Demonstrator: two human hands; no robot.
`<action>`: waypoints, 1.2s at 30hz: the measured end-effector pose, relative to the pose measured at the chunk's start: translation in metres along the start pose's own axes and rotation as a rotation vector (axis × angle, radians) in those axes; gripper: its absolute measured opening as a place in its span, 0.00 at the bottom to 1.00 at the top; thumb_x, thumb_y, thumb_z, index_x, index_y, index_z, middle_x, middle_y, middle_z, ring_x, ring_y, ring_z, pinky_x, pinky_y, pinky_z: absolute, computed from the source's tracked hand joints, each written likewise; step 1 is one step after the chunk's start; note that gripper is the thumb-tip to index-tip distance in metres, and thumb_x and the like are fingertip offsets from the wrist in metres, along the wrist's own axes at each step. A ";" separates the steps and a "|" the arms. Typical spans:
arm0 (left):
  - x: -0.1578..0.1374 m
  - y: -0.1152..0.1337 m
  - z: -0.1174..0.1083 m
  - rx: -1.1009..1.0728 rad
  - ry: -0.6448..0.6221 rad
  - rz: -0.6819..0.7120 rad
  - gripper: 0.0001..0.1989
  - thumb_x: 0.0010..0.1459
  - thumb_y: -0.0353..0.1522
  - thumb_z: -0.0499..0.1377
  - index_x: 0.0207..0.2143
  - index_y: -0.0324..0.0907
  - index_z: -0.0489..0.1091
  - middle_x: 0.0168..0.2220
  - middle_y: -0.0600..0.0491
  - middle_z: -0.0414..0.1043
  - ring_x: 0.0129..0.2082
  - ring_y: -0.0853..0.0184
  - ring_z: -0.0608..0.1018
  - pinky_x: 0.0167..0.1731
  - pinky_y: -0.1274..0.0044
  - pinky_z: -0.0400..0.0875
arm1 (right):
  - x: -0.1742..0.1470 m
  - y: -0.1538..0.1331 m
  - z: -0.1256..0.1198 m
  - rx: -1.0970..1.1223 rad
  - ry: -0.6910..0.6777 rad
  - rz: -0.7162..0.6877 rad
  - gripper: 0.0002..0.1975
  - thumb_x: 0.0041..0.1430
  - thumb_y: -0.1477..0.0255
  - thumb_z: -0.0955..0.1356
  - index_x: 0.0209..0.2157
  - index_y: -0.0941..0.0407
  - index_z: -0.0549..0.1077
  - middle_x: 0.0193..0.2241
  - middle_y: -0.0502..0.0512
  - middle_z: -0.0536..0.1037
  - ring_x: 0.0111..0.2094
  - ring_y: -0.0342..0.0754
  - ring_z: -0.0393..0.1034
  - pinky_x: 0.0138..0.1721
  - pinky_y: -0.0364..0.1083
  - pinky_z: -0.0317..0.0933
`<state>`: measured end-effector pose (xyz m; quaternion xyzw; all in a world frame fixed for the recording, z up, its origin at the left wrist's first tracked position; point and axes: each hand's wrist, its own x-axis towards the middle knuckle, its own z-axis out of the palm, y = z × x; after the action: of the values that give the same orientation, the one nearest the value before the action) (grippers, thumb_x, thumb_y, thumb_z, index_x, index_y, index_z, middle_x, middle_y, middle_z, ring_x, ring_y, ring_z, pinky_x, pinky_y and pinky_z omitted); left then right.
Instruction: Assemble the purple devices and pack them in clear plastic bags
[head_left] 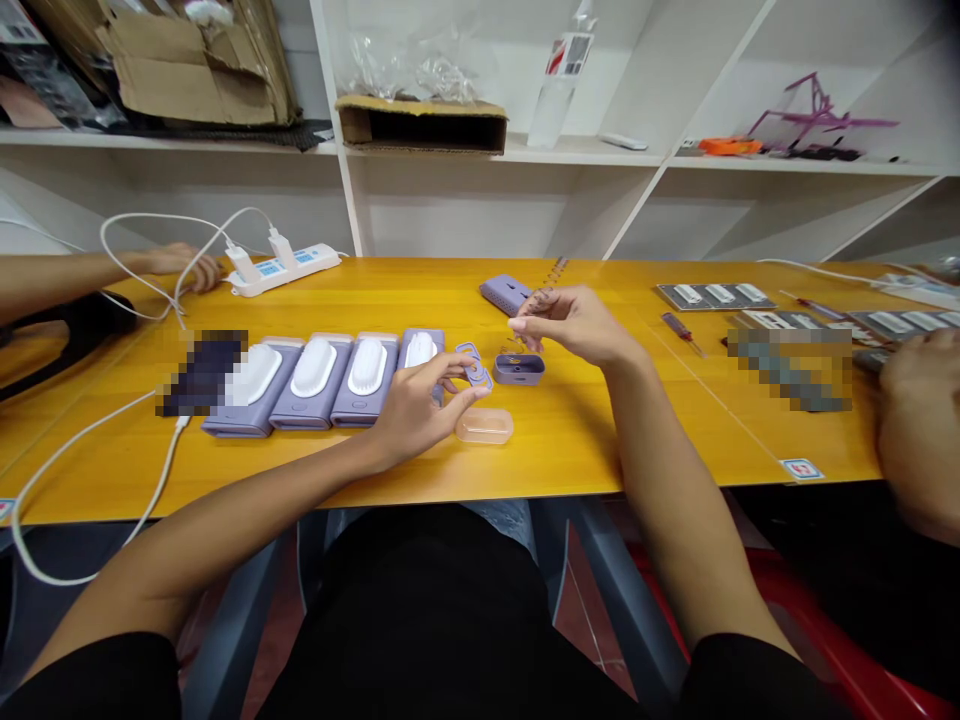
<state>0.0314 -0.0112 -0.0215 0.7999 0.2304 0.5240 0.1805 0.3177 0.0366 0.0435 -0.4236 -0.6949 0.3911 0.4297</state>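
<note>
My left hand (424, 405) is closed, its thumb and fingers pinching a flat purple plastic piece (474, 368) with cut-outs. Just right of that piece, a small open purple case (519, 370) sits on the table, with thin wire showing above it. My right hand (566, 322) hangs over the case, fingertips pressed together on a thin coiled wire (556, 272) that sticks out past the knuckles. Behind this hand lies a purple perforated block (506, 293). A clear, pinkish oval cover (484, 427) rests in front of the case.
Several purple boxes with white oval tops (311, 367) stand in a row at left, near a power strip (289, 268) with cables. At right lie a screwdriver (682, 333) and panels with white ovals (716, 295). Another person's hand (922, 420) is at right; one more (184, 265) is at far left.
</note>
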 end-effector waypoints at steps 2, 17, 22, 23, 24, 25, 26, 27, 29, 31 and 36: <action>0.000 0.000 0.000 0.006 -0.001 -0.004 0.14 0.71 0.33 0.73 0.56 0.39 0.80 0.50 0.43 0.90 0.46 0.61 0.93 0.44 0.74 0.91 | 0.002 0.005 -0.006 -0.143 -0.023 0.089 0.31 0.48 0.43 0.88 0.28 0.54 0.80 0.21 0.51 0.78 0.23 0.46 0.70 0.26 0.48 0.64; 0.000 0.002 -0.001 0.054 -0.017 0.022 0.14 0.71 0.32 0.73 0.56 0.40 0.79 0.49 0.45 0.90 0.44 0.63 0.93 0.43 0.75 0.91 | 0.010 0.015 -0.014 -0.385 -0.249 0.169 0.26 0.46 0.47 0.87 0.35 0.53 0.87 0.29 0.55 0.87 0.31 0.54 0.79 0.33 0.50 0.65; 0.000 0.002 0.000 0.047 -0.014 0.041 0.15 0.71 0.31 0.74 0.56 0.40 0.79 0.50 0.45 0.90 0.41 0.64 0.92 0.41 0.75 0.90 | 0.005 0.012 -0.020 -0.365 -0.197 0.076 0.26 0.50 0.48 0.87 0.40 0.52 0.87 0.37 0.56 0.88 0.35 0.52 0.76 0.36 0.50 0.65; -0.001 0.002 0.000 0.046 -0.018 0.046 0.15 0.70 0.30 0.73 0.56 0.40 0.79 0.50 0.45 0.90 0.41 0.64 0.92 0.42 0.75 0.90 | 0.004 0.011 -0.021 -0.310 -0.180 0.046 0.27 0.49 0.48 0.87 0.42 0.52 0.87 0.41 0.57 0.88 0.37 0.52 0.76 0.37 0.50 0.67; -0.001 0.002 0.000 0.045 -0.023 0.048 0.15 0.70 0.30 0.73 0.57 0.41 0.79 0.50 0.46 0.90 0.41 0.65 0.92 0.43 0.75 0.90 | 0.003 0.011 -0.020 -0.240 -0.155 0.011 0.28 0.48 0.49 0.88 0.44 0.51 0.87 0.44 0.58 0.88 0.39 0.52 0.76 0.39 0.51 0.69; -0.001 0.002 0.000 0.044 -0.027 0.051 0.15 0.70 0.29 0.73 0.57 0.41 0.79 0.50 0.46 0.90 0.41 0.65 0.92 0.44 0.75 0.90 | 0.003 0.010 -0.019 -0.163 -0.127 -0.025 0.30 0.48 0.48 0.88 0.45 0.51 0.86 0.46 0.58 0.87 0.41 0.53 0.76 0.41 0.51 0.70; -0.002 0.001 0.000 0.043 -0.029 0.053 0.16 0.71 0.29 0.73 0.57 0.41 0.79 0.50 0.46 0.90 0.41 0.65 0.92 0.46 0.74 0.90 | 0.002 0.009 -0.017 -0.088 -0.091 -0.067 0.30 0.49 0.48 0.88 0.47 0.50 0.86 0.48 0.58 0.87 0.42 0.53 0.75 0.43 0.52 0.72; -0.003 0.001 0.000 0.039 -0.029 0.056 0.16 0.71 0.29 0.73 0.58 0.41 0.78 0.50 0.46 0.90 0.41 0.65 0.92 0.47 0.74 0.89 | 0.001 0.007 -0.014 -0.025 -0.042 -0.115 0.30 0.50 0.47 0.87 0.47 0.49 0.86 0.48 0.58 0.86 0.43 0.54 0.75 0.44 0.52 0.72; -0.004 -0.001 0.001 0.024 -0.026 0.059 0.15 0.73 0.30 0.71 0.59 0.41 0.78 0.49 0.46 0.89 0.41 0.66 0.91 0.47 0.74 0.89 | 0.000 0.001 -0.005 0.037 0.082 -0.227 0.28 0.55 0.44 0.85 0.47 0.48 0.86 0.48 0.59 0.86 0.45 0.56 0.76 0.47 0.55 0.73; -0.006 -0.003 0.003 -0.008 -0.034 0.044 0.14 0.75 0.30 0.69 0.60 0.41 0.77 0.50 0.45 0.89 0.41 0.66 0.91 0.47 0.74 0.88 | -0.002 -0.006 0.006 0.012 0.190 -0.317 0.25 0.58 0.42 0.83 0.43 0.46 0.87 0.47 0.60 0.86 0.47 0.60 0.76 0.50 0.58 0.73; -0.009 -0.008 0.008 -0.118 -0.038 -0.039 0.11 0.76 0.28 0.64 0.58 0.43 0.72 0.50 0.45 0.85 0.45 0.64 0.91 0.48 0.72 0.88 | -0.007 -0.020 0.033 -0.233 0.053 -0.447 0.18 0.58 0.44 0.84 0.35 0.43 0.89 0.38 0.57 0.87 0.46 0.63 0.76 0.63 0.67 0.66</action>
<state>0.0338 -0.0099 -0.0360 0.7928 0.2113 0.5179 0.2419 0.2842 0.0179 0.0495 -0.3163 -0.8002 0.1922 0.4720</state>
